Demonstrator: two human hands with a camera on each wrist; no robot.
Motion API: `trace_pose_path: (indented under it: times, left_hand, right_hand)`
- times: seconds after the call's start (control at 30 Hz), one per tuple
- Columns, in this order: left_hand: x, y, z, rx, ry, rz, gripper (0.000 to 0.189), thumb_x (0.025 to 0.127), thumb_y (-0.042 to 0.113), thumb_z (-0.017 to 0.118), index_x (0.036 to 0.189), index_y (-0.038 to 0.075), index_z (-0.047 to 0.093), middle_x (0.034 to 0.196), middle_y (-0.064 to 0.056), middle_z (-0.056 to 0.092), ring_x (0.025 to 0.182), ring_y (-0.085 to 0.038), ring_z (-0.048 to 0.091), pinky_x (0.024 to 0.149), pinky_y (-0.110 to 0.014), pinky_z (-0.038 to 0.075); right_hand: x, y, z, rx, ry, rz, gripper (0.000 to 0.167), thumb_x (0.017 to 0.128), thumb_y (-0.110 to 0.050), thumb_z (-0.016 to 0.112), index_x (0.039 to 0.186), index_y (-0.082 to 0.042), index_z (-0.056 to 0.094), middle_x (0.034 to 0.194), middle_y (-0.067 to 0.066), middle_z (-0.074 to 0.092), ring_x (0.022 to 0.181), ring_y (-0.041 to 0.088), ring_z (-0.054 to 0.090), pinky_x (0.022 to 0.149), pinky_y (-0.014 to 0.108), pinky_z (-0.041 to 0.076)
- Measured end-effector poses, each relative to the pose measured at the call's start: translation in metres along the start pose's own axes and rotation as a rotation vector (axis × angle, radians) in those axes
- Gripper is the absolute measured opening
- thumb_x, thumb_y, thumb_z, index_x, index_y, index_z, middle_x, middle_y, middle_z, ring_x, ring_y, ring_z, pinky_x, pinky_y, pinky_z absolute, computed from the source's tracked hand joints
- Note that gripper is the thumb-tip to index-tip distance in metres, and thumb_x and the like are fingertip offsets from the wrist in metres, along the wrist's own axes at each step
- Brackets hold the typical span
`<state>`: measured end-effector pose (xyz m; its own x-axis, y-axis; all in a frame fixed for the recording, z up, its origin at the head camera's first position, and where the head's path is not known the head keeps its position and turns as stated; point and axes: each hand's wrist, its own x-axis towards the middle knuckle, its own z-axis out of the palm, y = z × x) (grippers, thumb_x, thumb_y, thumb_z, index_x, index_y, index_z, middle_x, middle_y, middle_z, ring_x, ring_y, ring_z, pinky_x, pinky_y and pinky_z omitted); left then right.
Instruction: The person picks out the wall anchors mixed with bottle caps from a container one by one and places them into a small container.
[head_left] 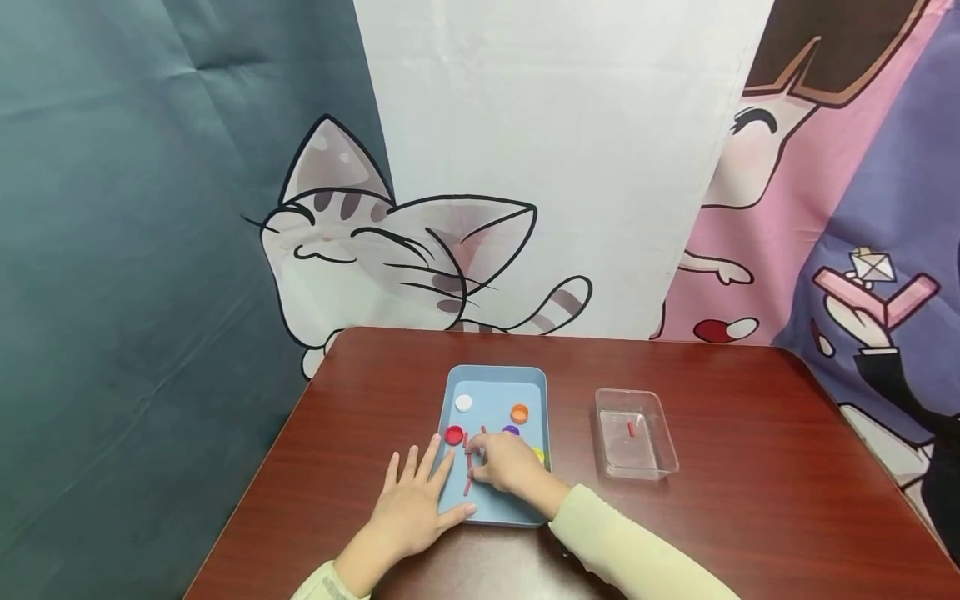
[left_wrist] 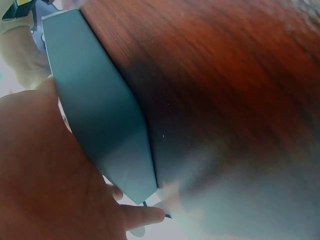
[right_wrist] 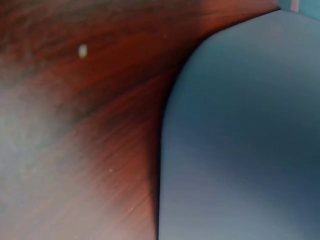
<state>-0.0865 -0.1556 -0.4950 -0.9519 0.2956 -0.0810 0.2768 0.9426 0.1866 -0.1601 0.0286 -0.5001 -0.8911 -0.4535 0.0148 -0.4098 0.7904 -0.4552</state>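
Observation:
On the table is a light blue tray. Thin red sticks lie inside it, roughly in a line. My left hand rests spread at the tray's left edge, fingers straight; in the left wrist view, the hand lies along the tray's outer wall. Reaching over the tray from the right, my right hand has its thumb and forefinger curled at a red stick and appears to pinch it. The right wrist view shows only the tray's wall and the table, not the fingers.
In the tray are round caps: white, orange, red, purple and a partly hidden yellow one. A clear plastic box with a red piece stands to the right. Behind the table hangs a printed curtain.

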Motion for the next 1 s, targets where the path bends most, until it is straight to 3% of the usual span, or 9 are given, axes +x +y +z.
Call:
trace_pose_path:
  times: [0.1, 0.5, 1.0]
  left_hand:
    - [0.0, -0.001, 0.0, -0.008, 0.001, 0.005, 0.089, 0.092, 0.077, 0.044, 0.158, 0.016, 0.038, 0.169, -0.012, 0.019, 0.147, -0.049, 0.028, 0.119, -0.066, 0.012]
    - [0.001, 0.0, 0.001, 0.007, 0.006, 0.012, 0.088, 0.093, 0.076, 0.044, 0.157, 0.015, 0.04, 0.168, -0.012, 0.02, 0.147, -0.049, 0.03, 0.119, -0.066, 0.013]
    - [0.001, -0.001, 0.0, 0.005, -0.004, -0.006, 0.09, 0.091, 0.078, 0.044, 0.157, 0.017, 0.039, 0.169, -0.01, 0.019, 0.147, -0.047, 0.03, 0.119, -0.066, 0.013]
  right_hand:
    - [0.001, -0.001, 0.002, -0.02, -0.004, 0.021, 0.029, 0.08, -0.028, 0.086, 0.106, -0.019, 0.077, 0.084, -0.003, 0.071, 0.075, 0.011, 0.061, 0.07, 0.034, 0.056]
    - [0.002, -0.001, 0.005, -0.03, -0.002, 0.068, 0.023, 0.082, -0.031, 0.085, 0.101, -0.021, 0.076, 0.079, -0.006, 0.067, 0.07, 0.011, 0.057, 0.061, 0.029, 0.052]
    - [-0.005, 0.006, -0.008, 0.063, 0.105, -0.006, 0.012, 0.079, -0.021, 0.079, 0.091, -0.02, 0.074, 0.054, -0.015, 0.048, 0.05, 0.001, 0.044, 0.047, 0.021, 0.037]
